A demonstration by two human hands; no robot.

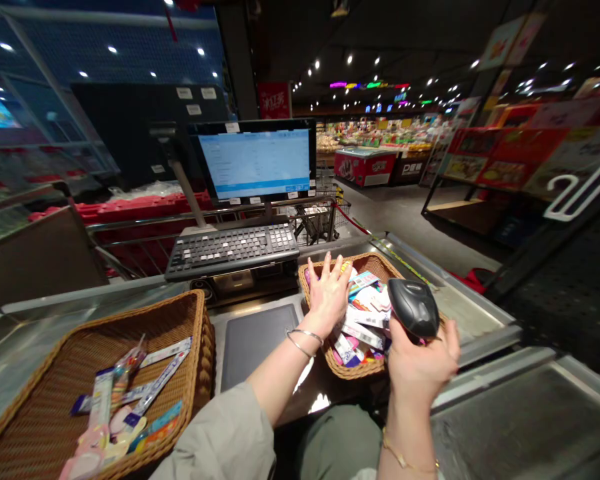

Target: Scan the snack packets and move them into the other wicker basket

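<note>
My left hand [329, 293] reaches over the left side of a wicker basket [306, 283], palm down with its fingers spread. Beneath and beside it lie small packaged goods [367, 300], several of them white with barcodes; whether the fingertips touch any is hard to make out. In my right hand [420, 363] is a black barcode scanner [414, 308], held over the right side of that same basket. A second, larger wicker basket [205, 360] stands at the left, with several long narrow packets and pastel-coloured items [100, 400] in it.
Between the baskets lies a dark grey flat pad [257, 343]. Behind it are a black keyboard [235, 248] and a lit monitor [257, 163]. The counter has raised metal edges [480, 307]. Beyond stand a shopping cart [320, 217] and a red freezer [365, 167].
</note>
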